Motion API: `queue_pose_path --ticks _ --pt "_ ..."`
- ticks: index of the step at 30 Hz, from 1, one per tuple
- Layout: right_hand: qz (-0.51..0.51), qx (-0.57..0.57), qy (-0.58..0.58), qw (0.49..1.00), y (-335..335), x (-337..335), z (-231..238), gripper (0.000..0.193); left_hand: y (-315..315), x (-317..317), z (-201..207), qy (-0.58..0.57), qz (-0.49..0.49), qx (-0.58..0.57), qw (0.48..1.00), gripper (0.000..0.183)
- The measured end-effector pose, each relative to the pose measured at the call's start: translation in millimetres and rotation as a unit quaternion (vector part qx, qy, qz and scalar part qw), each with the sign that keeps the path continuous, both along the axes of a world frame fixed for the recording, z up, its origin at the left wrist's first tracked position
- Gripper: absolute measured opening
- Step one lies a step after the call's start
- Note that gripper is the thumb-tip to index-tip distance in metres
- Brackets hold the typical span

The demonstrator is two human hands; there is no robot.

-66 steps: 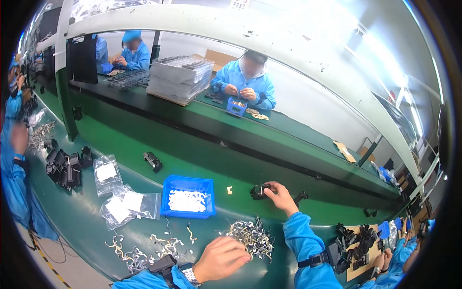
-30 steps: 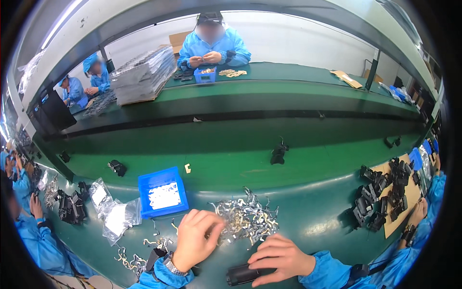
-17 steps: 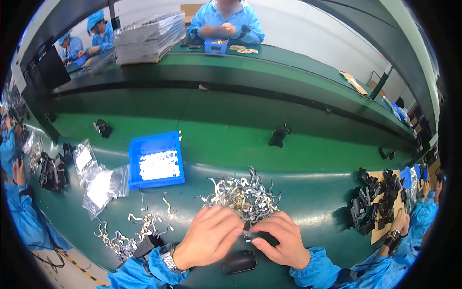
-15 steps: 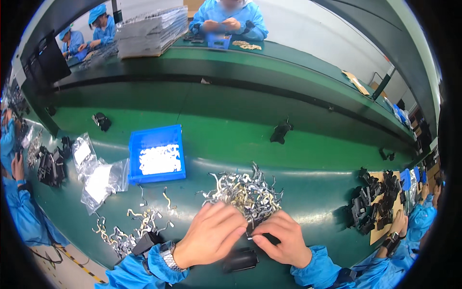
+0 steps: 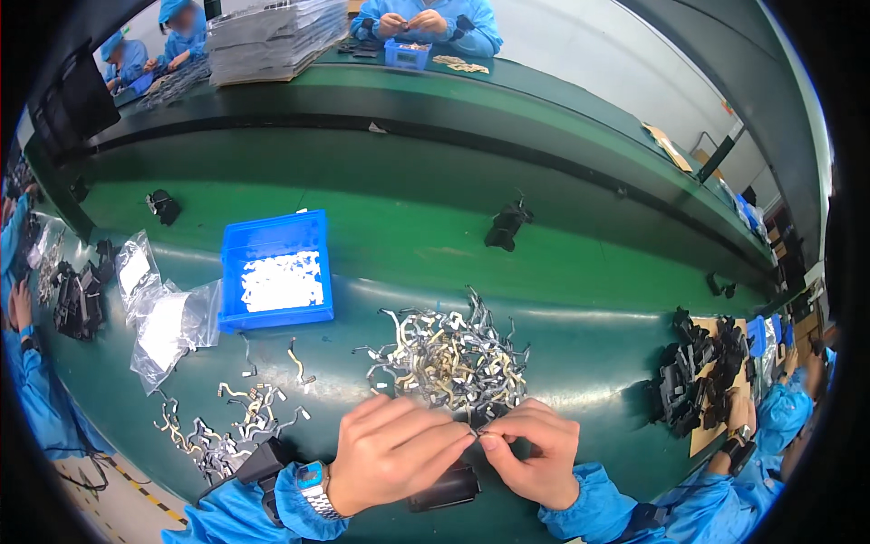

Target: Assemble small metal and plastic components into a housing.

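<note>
Cables [image 5: 449,363] lie in a tangled heap on the green table [image 5: 580,363], just beyond the left hand [image 5: 394,451] and right hand [image 5: 535,451], at about twelve o'clock on a dial centred where the two meet. At nine o'clock, by the rim, a co-worker's sleeve [image 5: 38,399] shows, with black parts [image 5: 80,304] piled just beyond it, nearer ten. Next come clear bags [image 5: 163,326] with white sheets inside, then loose cables [image 5: 215,451] scattered toward nine o'clock. A blue bin [image 5: 272,236] stands at ten o'clock just beside the bags, holding small white pieces [image 5: 283,283]. The left hand, a watch [image 5: 317,490] at its wrist, comes in from eight o'clock, thumb and forefinger tips together on a small dark piece [image 5: 475,430], too hidden to tell its kind. A black case [image 5: 446,488] lies at seven o'clock, partly hidden by that hand. At twelve, well beyond the heap, a single part [image 5: 509,227], also black, lies on a green strip [image 5: 381,245]. The right hand comes in from four o'clock, its thumb and forefinger clamped on the same small piece. Toward half past two, more black parts [image 5: 675,385] lie on and beside a brown sheet [image 5: 703,438], and at three o'clock a second co-worker's hand [image 5: 741,412] is just beside them.
</note>
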State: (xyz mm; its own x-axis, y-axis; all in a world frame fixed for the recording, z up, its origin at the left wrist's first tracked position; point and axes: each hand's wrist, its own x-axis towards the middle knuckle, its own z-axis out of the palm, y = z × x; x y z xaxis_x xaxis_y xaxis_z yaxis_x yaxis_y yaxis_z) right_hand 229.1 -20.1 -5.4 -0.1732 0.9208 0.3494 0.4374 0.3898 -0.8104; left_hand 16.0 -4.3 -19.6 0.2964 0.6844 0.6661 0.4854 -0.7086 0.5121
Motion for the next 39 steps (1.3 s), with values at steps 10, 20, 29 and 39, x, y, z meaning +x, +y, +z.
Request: queue_pose_path --ticks 10,20,29,39 --pt "0.025 0.115 -0.079 0.990 6.4 -8.0 1.7 0.015 5.5 -4.7 2.1 -0.018 -0.021 -0.038 0.999 0.014" --pt "-0.032 0.105 -0.072 0.991 1.0 4.2 -3.9 0.013 47.1 -78.7 46.7 0.076 0.368 -0.031 0.926 0.016" --pt "0.046 0.125 -0.217 0.967 7.9 3.7 4.3 0.015 10.4 -18.0 55.0 0.145 0.090 0.033 0.985 0.035" --pt "0.115 -0.020 0.000 0.993 7.1 0.7 -0.1 0.015 7.2 -14.5 11.3 0.013 -0.060 -0.105 0.993 0.017"
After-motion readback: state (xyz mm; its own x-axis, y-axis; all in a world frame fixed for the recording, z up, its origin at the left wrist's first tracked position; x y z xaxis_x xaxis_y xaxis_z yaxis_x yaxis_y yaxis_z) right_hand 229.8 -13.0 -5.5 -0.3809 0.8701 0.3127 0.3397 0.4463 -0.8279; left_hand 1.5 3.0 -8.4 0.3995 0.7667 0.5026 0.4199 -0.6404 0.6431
